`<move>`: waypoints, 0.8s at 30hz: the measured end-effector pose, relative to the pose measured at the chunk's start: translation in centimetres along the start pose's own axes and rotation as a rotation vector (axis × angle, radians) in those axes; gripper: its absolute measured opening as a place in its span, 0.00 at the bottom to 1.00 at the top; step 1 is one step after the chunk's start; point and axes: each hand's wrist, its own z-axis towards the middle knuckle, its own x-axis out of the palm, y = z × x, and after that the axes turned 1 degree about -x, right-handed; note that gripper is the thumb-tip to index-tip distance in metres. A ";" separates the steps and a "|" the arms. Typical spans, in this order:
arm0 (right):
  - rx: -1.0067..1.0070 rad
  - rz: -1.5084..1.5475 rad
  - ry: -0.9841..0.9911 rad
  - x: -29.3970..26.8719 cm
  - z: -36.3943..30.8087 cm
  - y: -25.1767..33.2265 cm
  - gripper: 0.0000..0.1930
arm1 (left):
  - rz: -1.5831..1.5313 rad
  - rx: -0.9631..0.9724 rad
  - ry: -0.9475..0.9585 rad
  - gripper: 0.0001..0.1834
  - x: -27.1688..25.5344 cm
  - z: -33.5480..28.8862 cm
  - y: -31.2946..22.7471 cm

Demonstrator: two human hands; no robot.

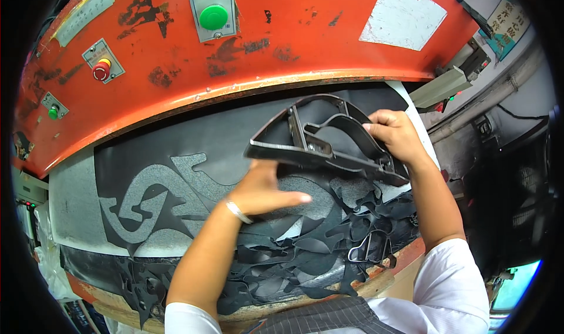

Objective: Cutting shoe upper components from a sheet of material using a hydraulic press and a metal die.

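A curved steel cutting die [282,152] with inner blades and crossbars is tilted above the black sheet material [229,128]. My right hand [392,135] grips its right end, thumb and fingers closed on the curved rim. Just below the die's left part is my left hand [258,188], slightly blurred. Its thumb stretches out to the right, apart from the fingers, whose tips are partly hidden by the die. Whether those fingertips touch the die I cannot tell. Curved shapes are cut out of the sheet, and grey surface shows through the gaps.
Black offcuts [317,263] lie heaped along the near edge, with a small metal die [367,246] among them. Across the back spans an orange machine beam [282,52] carrying a green button [213,17] and a red emergency-stop knob [101,70]. A pale board [73,199] lies beneath the sheet.
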 end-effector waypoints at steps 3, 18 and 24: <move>0.005 0.070 0.034 1.1 -2.1 0.6 0.07 | -0.300 -0.300 0.317 0.42 1.7 1.2 -4.9; -0.317 -0.349 0.065 6.1 5.4 -2.8 0.12 | 0.164 -0.377 0.528 0.49 -5.8 -22.4 -7.5; -0.354 -0.425 0.071 11.3 9.2 -3.8 0.12 | 0.298 -0.302 -0.379 0.26 -9.0 -15.0 -3.5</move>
